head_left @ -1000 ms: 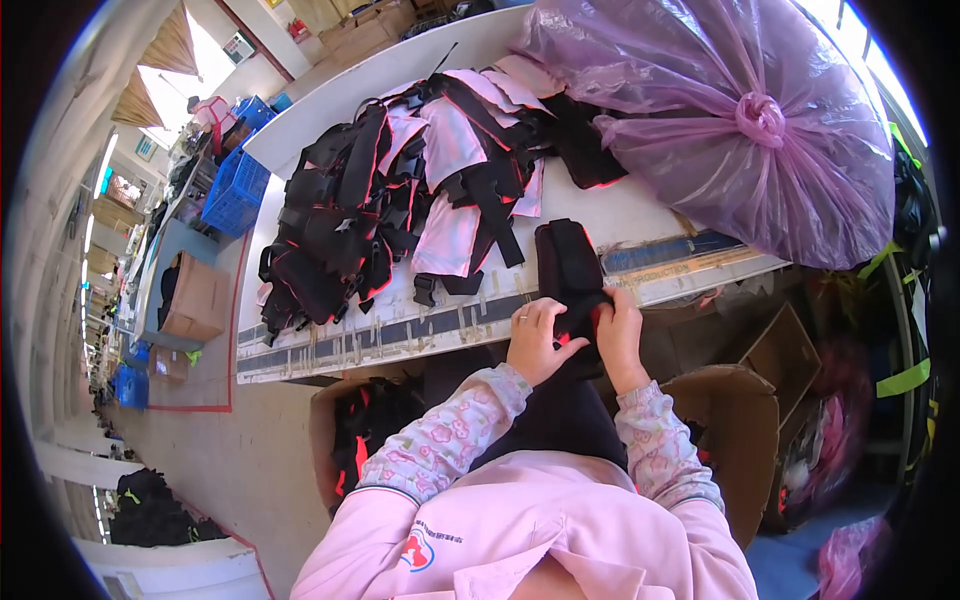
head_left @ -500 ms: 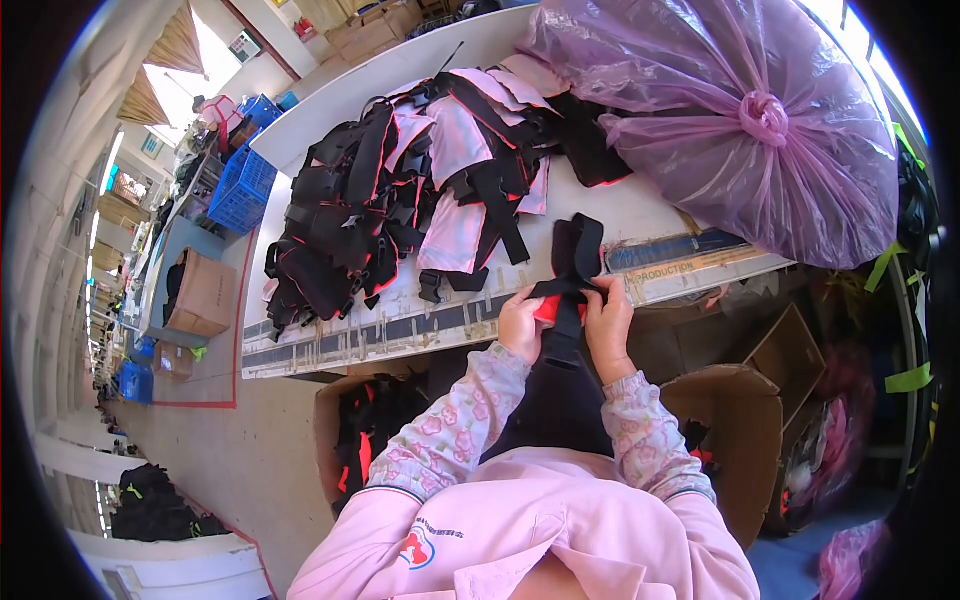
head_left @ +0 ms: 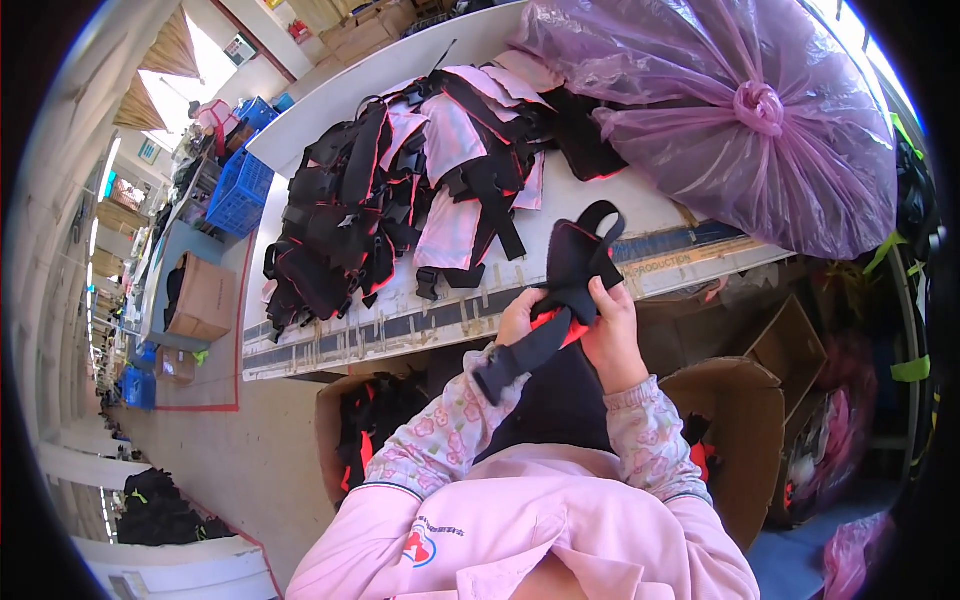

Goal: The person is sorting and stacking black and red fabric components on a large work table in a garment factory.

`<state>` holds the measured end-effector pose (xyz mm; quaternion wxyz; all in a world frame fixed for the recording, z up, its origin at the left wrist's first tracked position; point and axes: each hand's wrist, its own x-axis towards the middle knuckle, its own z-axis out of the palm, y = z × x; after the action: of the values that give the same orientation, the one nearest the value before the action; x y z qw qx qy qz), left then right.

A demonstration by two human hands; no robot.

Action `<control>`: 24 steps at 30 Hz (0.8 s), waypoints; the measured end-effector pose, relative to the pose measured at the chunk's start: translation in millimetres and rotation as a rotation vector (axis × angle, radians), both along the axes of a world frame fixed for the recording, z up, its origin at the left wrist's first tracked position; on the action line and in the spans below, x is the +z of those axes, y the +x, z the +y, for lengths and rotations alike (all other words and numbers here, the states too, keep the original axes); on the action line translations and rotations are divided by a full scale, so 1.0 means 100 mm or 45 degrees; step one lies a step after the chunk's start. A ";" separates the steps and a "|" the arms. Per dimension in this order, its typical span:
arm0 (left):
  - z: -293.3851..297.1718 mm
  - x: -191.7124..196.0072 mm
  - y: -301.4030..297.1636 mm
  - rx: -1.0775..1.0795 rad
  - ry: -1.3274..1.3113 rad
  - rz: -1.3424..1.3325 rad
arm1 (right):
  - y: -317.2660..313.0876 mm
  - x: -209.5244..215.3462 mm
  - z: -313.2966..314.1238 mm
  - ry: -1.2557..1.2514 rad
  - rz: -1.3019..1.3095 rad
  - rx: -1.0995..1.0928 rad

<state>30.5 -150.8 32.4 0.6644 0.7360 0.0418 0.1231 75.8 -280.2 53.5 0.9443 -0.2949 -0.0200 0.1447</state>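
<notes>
Between my hands, at the table's front edge, is a black padded strap (head_left: 568, 258) with red edging. Its webbing loops up at the far end, and a loose tail with a black buckle hangs toward my left forearm. My left hand (head_left: 518, 316) is closed on the strap's left side. On the right side my right hand (head_left: 612, 325) grips it with the thumb on top. Part of the red underside shows between the hands. Left of them, on the white table (head_left: 400, 345), lies a pile of similar black straps (head_left: 345, 215) with pink pieces (head_left: 450, 137).
A large tied purple plastic bag (head_left: 740, 130) fills the table's right end. Below the edge stand open cardboard boxes (head_left: 735, 420), one holding black and red pieces (head_left: 375, 430). Blue crates (head_left: 240, 190) and a brown carton (head_left: 203, 297) stand off to the left.
The strap has turned in my hands; its buckle tail swung from hanging straight down to lying leftward over my left forearm. My right hand has rotated, showing its thumb on top.
</notes>
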 end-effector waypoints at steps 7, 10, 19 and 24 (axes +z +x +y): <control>-0.07 0.37 0.09 -0.199 -0.279 -0.150 | 0.03 0.25 -0.16 0.265 0.003 0.237; -0.13 0.50 -0.02 -0.166 -1.060 0.478 | 0.04 0.33 -0.23 0.111 -0.094 0.143; -0.06 0.25 -0.07 -0.312 -1.564 0.136 | 0.03 0.10 -0.26 -0.843 -0.424 -0.332; -0.04 0.32 -0.13 -0.507 -1.602 0.098 | -0.03 0.01 -0.16 -0.589 -0.318 -0.297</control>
<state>17.3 -154.6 64.7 0.9758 0.2048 -0.0075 -0.0764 73.2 -295.8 54.7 0.8524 -0.5184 -0.0687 -0.0016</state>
